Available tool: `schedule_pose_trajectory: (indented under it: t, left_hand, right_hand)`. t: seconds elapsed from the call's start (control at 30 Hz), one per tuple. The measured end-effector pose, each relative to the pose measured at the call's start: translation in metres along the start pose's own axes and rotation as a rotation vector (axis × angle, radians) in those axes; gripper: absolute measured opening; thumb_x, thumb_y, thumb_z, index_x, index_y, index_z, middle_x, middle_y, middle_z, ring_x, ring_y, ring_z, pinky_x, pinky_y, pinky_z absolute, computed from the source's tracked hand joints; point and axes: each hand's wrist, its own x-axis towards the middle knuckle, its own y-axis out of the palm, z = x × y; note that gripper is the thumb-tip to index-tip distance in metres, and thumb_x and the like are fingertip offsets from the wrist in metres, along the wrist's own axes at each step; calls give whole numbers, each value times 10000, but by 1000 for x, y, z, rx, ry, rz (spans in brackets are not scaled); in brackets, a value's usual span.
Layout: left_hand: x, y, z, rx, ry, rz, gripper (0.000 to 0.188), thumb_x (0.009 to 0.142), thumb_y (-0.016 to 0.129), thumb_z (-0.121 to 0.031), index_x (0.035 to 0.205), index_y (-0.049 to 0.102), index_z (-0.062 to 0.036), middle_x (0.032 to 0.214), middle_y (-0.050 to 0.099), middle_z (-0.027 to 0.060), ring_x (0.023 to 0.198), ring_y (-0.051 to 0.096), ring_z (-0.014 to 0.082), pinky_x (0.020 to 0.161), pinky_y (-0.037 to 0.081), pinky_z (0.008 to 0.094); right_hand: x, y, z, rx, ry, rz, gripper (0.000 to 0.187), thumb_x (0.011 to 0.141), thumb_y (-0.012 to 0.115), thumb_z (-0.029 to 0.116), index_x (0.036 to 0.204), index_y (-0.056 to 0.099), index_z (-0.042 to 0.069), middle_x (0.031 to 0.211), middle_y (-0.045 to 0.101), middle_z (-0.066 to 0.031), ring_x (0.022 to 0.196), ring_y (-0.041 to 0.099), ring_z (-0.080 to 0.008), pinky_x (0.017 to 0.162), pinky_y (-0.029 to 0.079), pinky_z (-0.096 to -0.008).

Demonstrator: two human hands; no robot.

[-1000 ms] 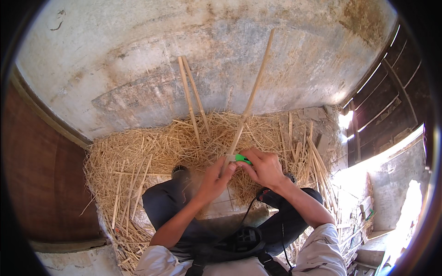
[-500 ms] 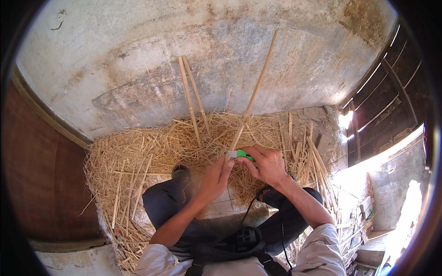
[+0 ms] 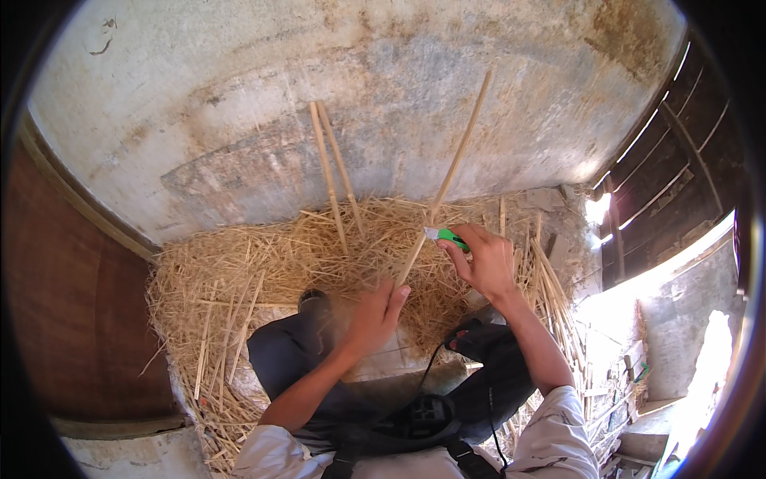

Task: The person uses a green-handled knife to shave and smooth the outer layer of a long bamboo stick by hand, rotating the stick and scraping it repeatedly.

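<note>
Long pale stick [image 3: 463, 144], wood or bamboo, thin and straight, slight knot partway up, held slanting away from the body, far end up in front of the wall [image 3: 255, 88]. Left hand [image 3: 377, 315] pinching its near end, thumb along the top; what lies under the palm is hidden. Right hand [image 3: 485, 262] pinching a cutter [image 3: 452, 238], smooth bright green handle with dark inset, flat silvery blade at the stick just below the knot; fingers cover part of the handle.

Wall is rough plaster, stained grey and rusty brown. Two more pale sticks [image 3: 325, 156] lean on it, left of the held one, feet in the straw [image 3: 263, 259]. Straw or shavings: dry, thin, curly, yellowish, heaped over most of the floor. Loose straight strips [image 3: 550, 291] bunched to the right, splayed lengthwise.

Person's dark trousers [image 3: 283, 343] and a rounded drab block [image 3: 411, 389] fill the near side, black cord [image 3: 431, 369] hanging there. Smooth reddish-brown panel [image 3: 84, 295] far left; dark slatted boards [image 3: 670, 152] right, bright light through gaps
</note>
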Motion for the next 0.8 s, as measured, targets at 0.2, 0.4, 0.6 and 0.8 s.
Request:
schedule_pose_trajectory:
  t: [0.2, 0.4, 0.6, 0.8]
  left_hand:
    - [2, -1, 2, -201, -14, 29, 329, 1156, 547, -331, 1084, 600, -14, 697, 496, 76, 624, 456, 162, 599, 388, 381]
    - [5, 3, 8, -170, 31, -28, 331, 1153, 555, -336, 1102, 597, -11, 696, 506, 75, 629, 473, 150, 598, 388, 382]
    - [5, 1, 11, -26, 77, -123, 336, 1158, 537, -284, 959, 519, -15, 676, 565, 95, 599, 541, 163, 575, 429, 374]
    - [4, 2, 4, 14, 82, -138, 372, 1149, 554, -334, 962, 513, -15, 627, 506, 177, 525, 533, 327, 545, 385, 462]
  right_hand:
    - [-4, 0, 1, 147, 51, 56, 298, 1000, 769, 332, 1128, 760, 63, 951, 776, -117, 690, 745, -306, 607, 581, -425]
    - [-21, 11, 21, 121, -113, 131, 271, 992, 774, 337, 1111, 765, 94, 887, 738, -77, 664, 721, -299, 567, 566, -406]
    - [-23, 17, 24, 81, -111, 158, 265, 984, 779, 352, 1107, 767, 118, 874, 715, -52, 663, 712, -292, 562, 570, -403]
    - [-18, 11, 23, 52, -99, 123, 252, 983, 781, 336, 1098, 770, 112, 907, 744, -67, 669, 724, -301, 574, 571, -409]
